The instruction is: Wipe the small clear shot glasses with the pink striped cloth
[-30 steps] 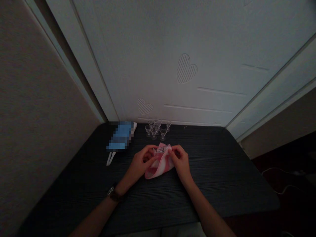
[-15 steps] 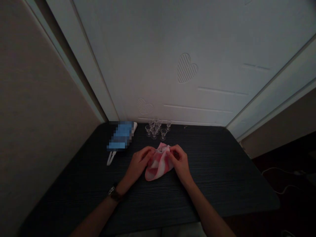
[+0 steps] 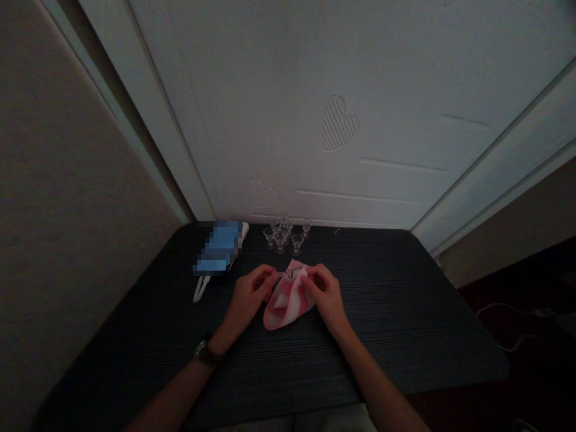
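A pink and white cloth (image 3: 288, 303) hangs in folds over the dark table in the middle of the head view. My right hand (image 3: 324, 291) is closed on the cloth's right upper part, pinching it between thumb and fingers. Between the hands, a small clear glass (image 3: 289, 273) lies on its side, partly wrapped by the cloth. My left hand (image 3: 256, 291) pinches the glass's left end with its fingertips. Just beyond the hands stand several small clear stemmed glasses (image 3: 279, 239), close together and upright.
A device with a blurred blue screen (image 3: 218, 246) and a white strap (image 3: 200, 289) lies at the left back of the dark table (image 3: 405, 312). Behind rises a white panel (image 3: 270, 120) with embossed hearts. White cables (image 3: 513, 309) run on the right, past the table's edge.
My left hand has shifted slightly left, its fingers off the cloth's edge. More of the glass shows between the hands. My right hand stays almost in place.
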The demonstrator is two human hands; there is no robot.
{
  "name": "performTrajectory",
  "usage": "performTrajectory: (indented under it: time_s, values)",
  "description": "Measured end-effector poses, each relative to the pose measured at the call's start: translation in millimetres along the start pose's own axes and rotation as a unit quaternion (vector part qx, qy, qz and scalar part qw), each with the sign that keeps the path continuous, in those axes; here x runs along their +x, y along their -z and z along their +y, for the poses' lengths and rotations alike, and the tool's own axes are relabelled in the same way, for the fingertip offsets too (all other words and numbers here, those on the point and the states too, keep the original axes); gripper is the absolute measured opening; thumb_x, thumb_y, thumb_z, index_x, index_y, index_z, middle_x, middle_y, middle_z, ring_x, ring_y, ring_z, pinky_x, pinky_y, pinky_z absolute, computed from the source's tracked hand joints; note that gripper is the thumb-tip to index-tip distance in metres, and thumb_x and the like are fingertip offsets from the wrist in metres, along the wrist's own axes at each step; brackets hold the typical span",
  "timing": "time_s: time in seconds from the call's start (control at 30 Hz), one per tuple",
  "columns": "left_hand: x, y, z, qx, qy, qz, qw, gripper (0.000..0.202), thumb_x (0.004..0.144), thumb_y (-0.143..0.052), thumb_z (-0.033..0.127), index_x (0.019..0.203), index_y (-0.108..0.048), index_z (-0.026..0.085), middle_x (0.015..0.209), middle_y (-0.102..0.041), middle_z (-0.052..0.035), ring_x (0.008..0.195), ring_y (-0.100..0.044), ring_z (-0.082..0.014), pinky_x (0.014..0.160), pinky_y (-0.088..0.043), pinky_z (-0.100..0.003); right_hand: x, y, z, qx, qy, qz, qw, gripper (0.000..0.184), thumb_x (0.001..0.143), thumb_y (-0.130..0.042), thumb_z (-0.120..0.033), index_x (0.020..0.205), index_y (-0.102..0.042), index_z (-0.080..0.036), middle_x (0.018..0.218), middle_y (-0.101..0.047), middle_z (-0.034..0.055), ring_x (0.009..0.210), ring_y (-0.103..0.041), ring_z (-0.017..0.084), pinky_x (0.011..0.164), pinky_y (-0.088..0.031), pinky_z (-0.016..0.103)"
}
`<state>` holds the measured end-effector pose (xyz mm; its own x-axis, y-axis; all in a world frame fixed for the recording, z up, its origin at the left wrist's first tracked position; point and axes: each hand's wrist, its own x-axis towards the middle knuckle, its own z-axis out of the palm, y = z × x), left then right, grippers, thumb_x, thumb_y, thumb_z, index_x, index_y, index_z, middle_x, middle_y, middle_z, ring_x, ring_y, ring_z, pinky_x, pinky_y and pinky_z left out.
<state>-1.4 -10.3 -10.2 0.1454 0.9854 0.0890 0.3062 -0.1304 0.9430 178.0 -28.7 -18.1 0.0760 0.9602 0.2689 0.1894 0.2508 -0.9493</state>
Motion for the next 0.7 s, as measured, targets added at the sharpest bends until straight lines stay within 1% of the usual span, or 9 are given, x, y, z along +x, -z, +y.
performTrajectory:
  time_s: [0.07,0.13,0.3,0.4,0.53,0.7]
  values:
    - [0,1.1,2,0.015,-0.004,-0.004,1.000,0.026,0.083,-0.048,0.038,0.071,-0.057,0.017,0.052,-0.049,0.0051,0.046,-0.044,-0.0097,0.046,-0.035,-0.020,-1,-1,-3,-0.003,0.011,-0.007,1.000,0.014,0.080,-0.058,-0.031,0.074,-0.060,-0.018,0.075,-0.053,-0.0004,0.068,-0.049,0.013,0.061,-0.037,0.024]
    - [0,1.4,4,0.022,-0.011,-0.006,1.000,0.028,0.084,-0.047,0.038,0.068,-0.055,0.017,0.050,-0.046,0.0056,0.046,-0.043,-0.0098,0.046,-0.034,-0.020,-1,-1,-4,-0.005,0.014,-0.010,1.000,0.014,0.081,-0.058,-0.031,0.075,-0.060,-0.019,0.076,-0.053,-0.0004,0.069,-0.049,0.013,0.062,-0.038,0.024]
    - [-1,1.0,3,0.018,-0.016,-0.010,1.000,0.023,0.082,-0.051,0.038,0.074,-0.056,0.017,0.056,-0.050,0.0050,0.049,-0.045,-0.0098,0.048,-0.036,-0.020,0,0,0,-0.002,0.005,-0.004,1.000,0.014,0.081,-0.058,-0.032,0.075,-0.060,-0.019,0.077,-0.054,0.0000,0.070,-0.050,0.013,0.063,-0.038,0.024]
    - [-1,0.3,1,0.020,-0.029,-0.038,0.999,0.020,0.080,-0.055,0.037,0.078,-0.056,0.017,0.059,-0.053,0.0041,0.053,-0.049,-0.0106,0.050,-0.038,-0.020,1,0,3,0.014,-0.015,0.012,1.000,0.014,0.081,-0.058,-0.032,0.077,-0.061,-0.019,0.076,-0.055,0.0001,0.070,-0.049,0.014,0.063,-0.038,0.024]
    - [-2,-1.1,-1,0.054,-0.056,-0.084,0.993,0.021,0.079,-0.057,0.038,0.079,-0.059,0.017,0.061,-0.056,0.0029,0.055,-0.052,-0.0117,0.052,-0.038,-0.021,4,2,7,0.070,-0.045,0.022,0.996,0.013,0.078,-0.060,-0.031,0.077,-0.061,-0.018,0.072,-0.053,-0.0011,0.065,-0.046,0.012,0.058,-0.036,0.023]
    - [-3,-2.3,0,0.075,-0.075,-0.102,0.989,0.023,0.080,-0.057,0.039,0.080,-0.061,0.017,0.064,-0.060,0.0019,0.058,-0.053,-0.0123,0.054,-0.039,-0.022,5,3,8,0.125,-0.078,0.009,0.989,0.012,0.076,-0.061,-0.029,0.078,-0.062,-0.018,0.066,-0.052,-0.0025,0.058,-0.042,0.010,0.052,-0.032,0.022]
